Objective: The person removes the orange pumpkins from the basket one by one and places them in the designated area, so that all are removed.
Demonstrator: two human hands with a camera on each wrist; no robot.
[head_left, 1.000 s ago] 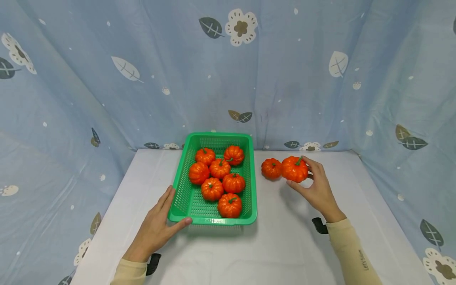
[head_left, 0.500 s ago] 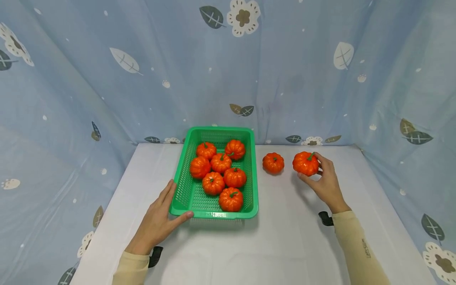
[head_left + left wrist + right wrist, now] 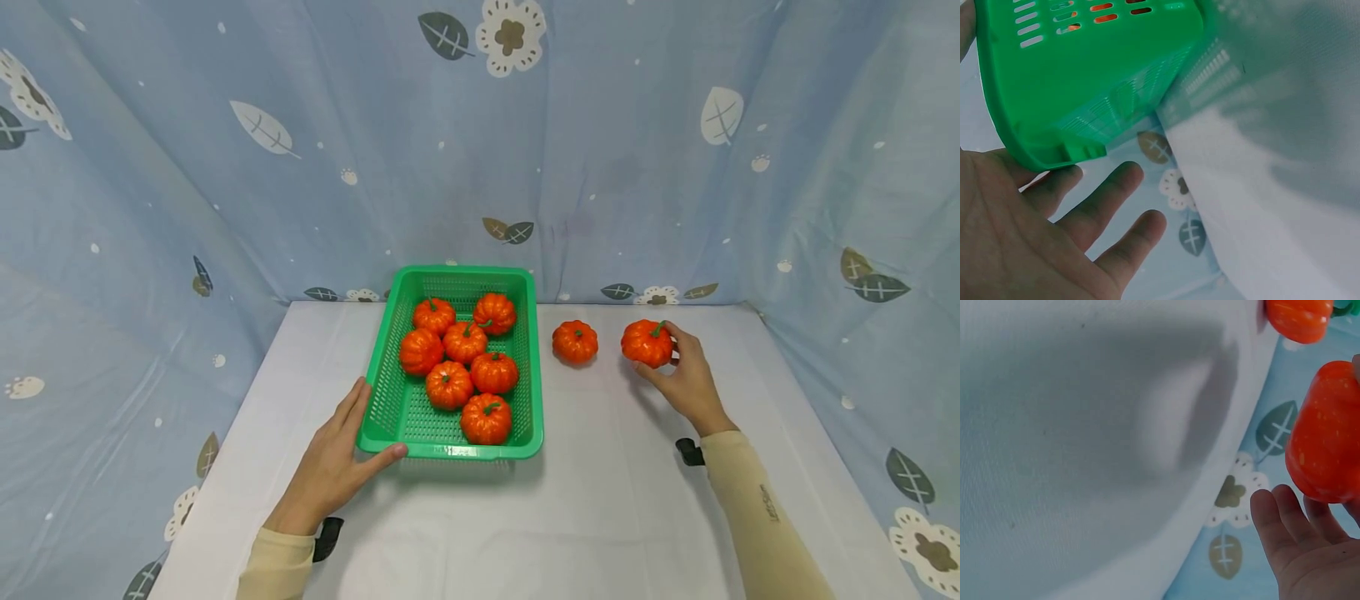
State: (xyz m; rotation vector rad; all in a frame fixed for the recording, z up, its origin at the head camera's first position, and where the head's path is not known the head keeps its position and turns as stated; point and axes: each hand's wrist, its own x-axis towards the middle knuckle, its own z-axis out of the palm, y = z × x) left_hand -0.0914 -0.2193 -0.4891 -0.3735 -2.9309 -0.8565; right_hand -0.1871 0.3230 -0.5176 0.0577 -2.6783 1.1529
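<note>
My right hand [image 3: 686, 379] pinches a small orange toy pumpkin [image 3: 647, 342] with a green stem between thumb and fingers, at the right of the table. In the right wrist view the same pumpkin [image 3: 1325, 434] is cut by the frame edge, and the other fingers [image 3: 1272, 519] stretch out below it. A second pumpkin [image 3: 575, 342] sits to its left on the table. My left hand [image 3: 322, 462] rests against the near left corner of a green plastic basket [image 3: 453, 452], thumb on the front rim. Several pumpkins [image 3: 448, 386] lie inside the basket.
A white cloth covers the table [image 3: 570, 517]. Behind it and at both sides hangs a blue curtain [image 3: 600, 158] printed with leaves and flowers. Dark wrist devices [image 3: 690, 452] show at both cuffs.
My right hand has carried its pumpkin rightward, away from the pumpkin on the table, and slightly lower in the last half second. The left hand keeps its place at the basket; the head view shifted slightly.
</note>
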